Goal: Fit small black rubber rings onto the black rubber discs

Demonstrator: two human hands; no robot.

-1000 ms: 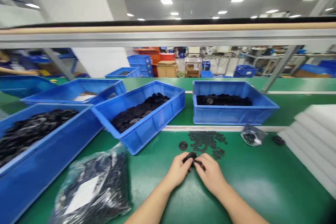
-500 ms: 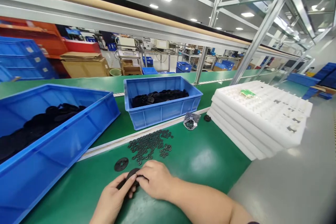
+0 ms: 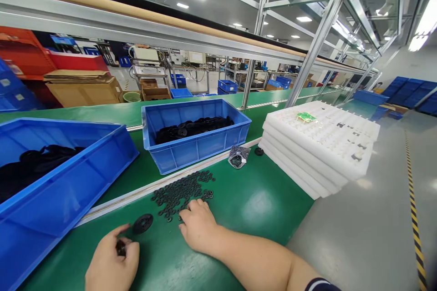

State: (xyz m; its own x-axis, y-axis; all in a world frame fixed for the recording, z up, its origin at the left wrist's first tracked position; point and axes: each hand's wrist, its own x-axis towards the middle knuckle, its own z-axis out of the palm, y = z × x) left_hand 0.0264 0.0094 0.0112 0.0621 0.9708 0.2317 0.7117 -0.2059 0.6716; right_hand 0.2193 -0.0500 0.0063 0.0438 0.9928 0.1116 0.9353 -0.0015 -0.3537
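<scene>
My left hand [image 3: 114,254] is at the lower left, its fingers curled around a black disc [image 3: 120,248] that is mostly hidden in the grip. Its index finger points towards another black disc [image 3: 142,223], which lies flat on the green mat. Over the near edge of many small black rings [image 3: 177,193] is my right hand [image 3: 198,225], palm down. Its thumb and forefinger are apart, close to a single ring, and the other fingertips are partly hidden.
Blue bins at the left [image 3: 112,163] and centre [image 3: 201,148] hold dark parts. A clear bag [image 3: 238,157] and another black disc [image 3: 259,151] lie right of the rings. White foam trays [image 3: 307,154] are stacked at the right edge. A metal upright [image 3: 314,50] stands behind.
My hands were together on a black disc and have separated. The left has drawn back left with the disc; the right has let go and shifted to the rings. The view has turned right.
</scene>
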